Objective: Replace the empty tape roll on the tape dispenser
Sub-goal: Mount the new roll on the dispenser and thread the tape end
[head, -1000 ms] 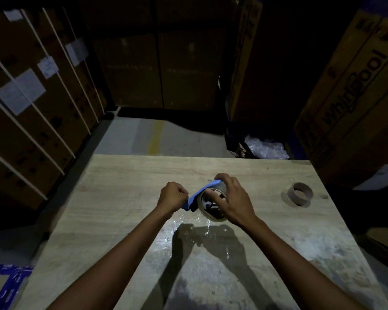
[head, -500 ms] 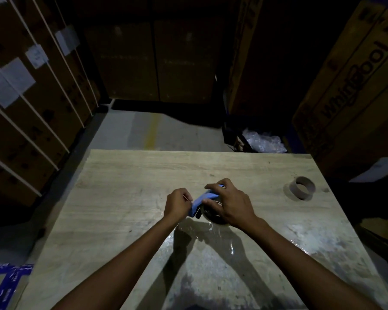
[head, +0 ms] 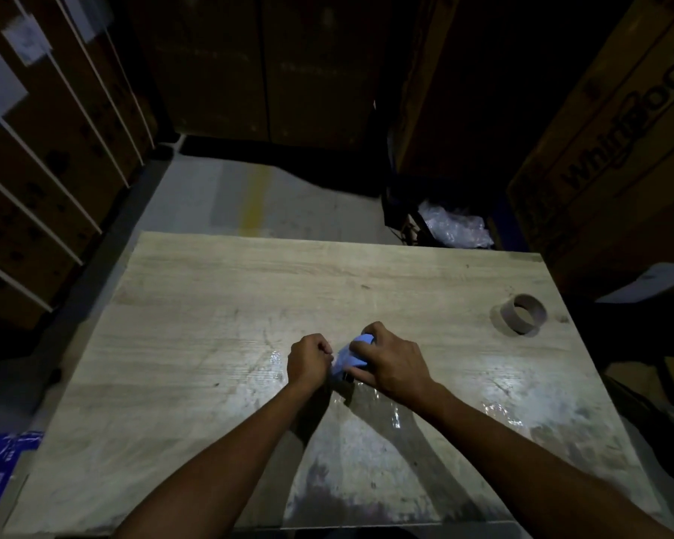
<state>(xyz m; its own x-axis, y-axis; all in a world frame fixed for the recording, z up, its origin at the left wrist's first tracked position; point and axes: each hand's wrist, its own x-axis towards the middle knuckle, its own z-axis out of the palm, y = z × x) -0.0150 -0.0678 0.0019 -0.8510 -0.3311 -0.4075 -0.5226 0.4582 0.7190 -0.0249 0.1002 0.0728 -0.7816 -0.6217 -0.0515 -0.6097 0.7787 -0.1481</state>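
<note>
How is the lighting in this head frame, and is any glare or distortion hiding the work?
Head view: dim; light pools on the table, boxes fade into dark. Arms cast shadows. Glare glints near the hands. Both hands, left and right, mostly hide the blue dispenser. Wide-angle lens bends the edges.

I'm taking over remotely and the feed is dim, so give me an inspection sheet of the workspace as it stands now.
Surface: wooden table, worn pale and shiny patches on the near half.
Job's things: blue tape dispenser near the middle, mostly covered by both hands; the roll on it is hidden. Empty cardboard core lies apart at the far right.
Clutter: nothing seen on the table.
Grips: left hand fisted at the dispenser's left end; right hand pressed over its top.
Cables: nothing seen.
Surroundings: cardboard boxes stacked right, rear and left, crumpled plastic wrap beyond the far edge, blue floor tape at lower left. Lighting is poor.
</note>
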